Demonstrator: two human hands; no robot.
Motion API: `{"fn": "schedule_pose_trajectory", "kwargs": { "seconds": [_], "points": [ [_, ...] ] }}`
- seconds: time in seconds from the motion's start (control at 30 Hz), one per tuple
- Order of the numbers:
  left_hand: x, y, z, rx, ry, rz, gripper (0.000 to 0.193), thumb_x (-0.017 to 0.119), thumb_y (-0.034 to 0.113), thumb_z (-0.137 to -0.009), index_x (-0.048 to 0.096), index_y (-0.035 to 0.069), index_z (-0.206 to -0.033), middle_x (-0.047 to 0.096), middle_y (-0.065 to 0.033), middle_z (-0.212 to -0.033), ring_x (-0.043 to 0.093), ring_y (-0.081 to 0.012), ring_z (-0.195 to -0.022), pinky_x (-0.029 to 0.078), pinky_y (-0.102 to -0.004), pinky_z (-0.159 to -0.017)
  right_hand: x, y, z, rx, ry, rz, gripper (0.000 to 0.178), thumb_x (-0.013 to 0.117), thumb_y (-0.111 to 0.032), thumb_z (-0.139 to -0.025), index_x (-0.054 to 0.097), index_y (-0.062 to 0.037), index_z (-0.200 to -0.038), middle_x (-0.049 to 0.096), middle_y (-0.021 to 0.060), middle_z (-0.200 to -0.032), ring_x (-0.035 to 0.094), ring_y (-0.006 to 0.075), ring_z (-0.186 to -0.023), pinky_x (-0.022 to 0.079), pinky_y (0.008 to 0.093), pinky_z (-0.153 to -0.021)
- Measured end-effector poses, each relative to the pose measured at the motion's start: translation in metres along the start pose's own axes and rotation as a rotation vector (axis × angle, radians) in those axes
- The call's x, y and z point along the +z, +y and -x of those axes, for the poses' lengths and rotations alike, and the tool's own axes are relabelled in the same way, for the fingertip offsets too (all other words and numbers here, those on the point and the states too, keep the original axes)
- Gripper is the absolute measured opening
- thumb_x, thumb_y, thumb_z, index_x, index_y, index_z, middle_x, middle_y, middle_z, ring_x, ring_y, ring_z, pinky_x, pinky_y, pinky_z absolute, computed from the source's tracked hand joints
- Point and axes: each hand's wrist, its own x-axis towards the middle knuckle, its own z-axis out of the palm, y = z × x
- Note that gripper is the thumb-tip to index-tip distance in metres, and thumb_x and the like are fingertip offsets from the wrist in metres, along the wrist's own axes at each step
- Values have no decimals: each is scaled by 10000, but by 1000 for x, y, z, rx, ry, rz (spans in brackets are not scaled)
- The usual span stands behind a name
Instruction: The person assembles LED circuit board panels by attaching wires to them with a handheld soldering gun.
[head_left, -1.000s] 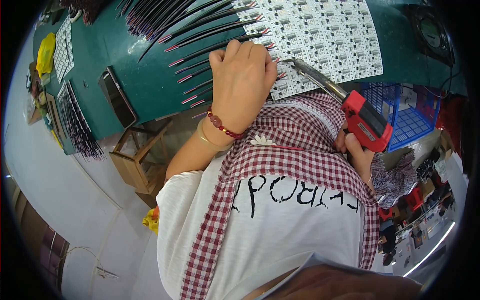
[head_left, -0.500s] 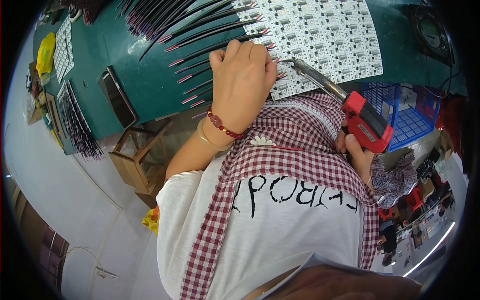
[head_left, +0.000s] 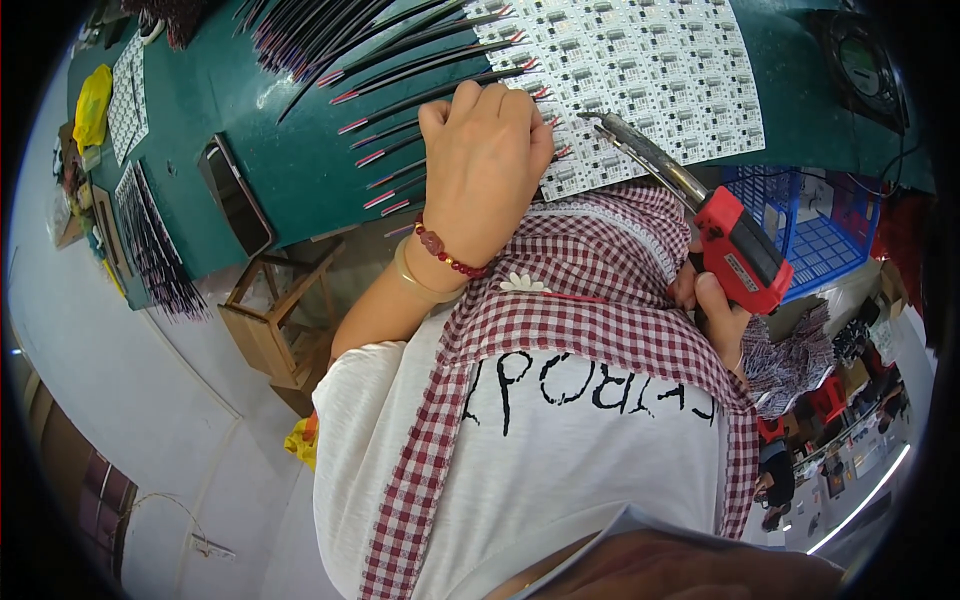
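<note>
Our right hand point(head_left: 717, 308) clamped on soldering iron point(head_left: 682, 182) by handle point(head_left: 737, 258) (metal likely hot). Left hand point(head_left: 485, 150) curled over wires point(head_left: 400, 107), probably bendy; we can't tell pinch. Circuit sheet point(head_left: 670, 80) at tabletop's point(head_left: 310, 180) near edge: likely light, stiff, best held by rim.

Bright light leaves faint glare on the green table point(head_left: 310, 165); edges bend into black.

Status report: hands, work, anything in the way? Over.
Left hand over wires at edge of white circuit-board sheet, grip hidden. Right hand holding red soldering iron, tip at sheet, contact unclear. Left hand hides some wires.
</note>
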Motion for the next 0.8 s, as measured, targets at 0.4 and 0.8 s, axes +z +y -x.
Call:
{"fn": "schedule_pose_trajectory", "kwargs": {
  "seconds": [0.4, 0.8],
  "points": [
    [-17, -4, 9, -57, -44, -43, 111, 675, 122, -747, 566, 102, -753, 553, -16, -740, 530, -215, -780, 340, -384, -759, 3, -8, -14, -127, 36, -142, 413, 561, -191, -886, 472, 68, -1195, 542, 80, -654, 465, 103, -528, 369, 227, -500],
    [-56, -82, -29, 22, 275, -285, 171, 662, 162, -773, 589, 83, -906, 597, -74, -926, 537, -287, -894, 407, -412, -748, 5, -19, -34, -305, 62, -307, 378, 515, -209, -899, 428, 62, -1147, 477, 79, -590, 408, 109, -456, 373, 252, -459]
  ]
}}
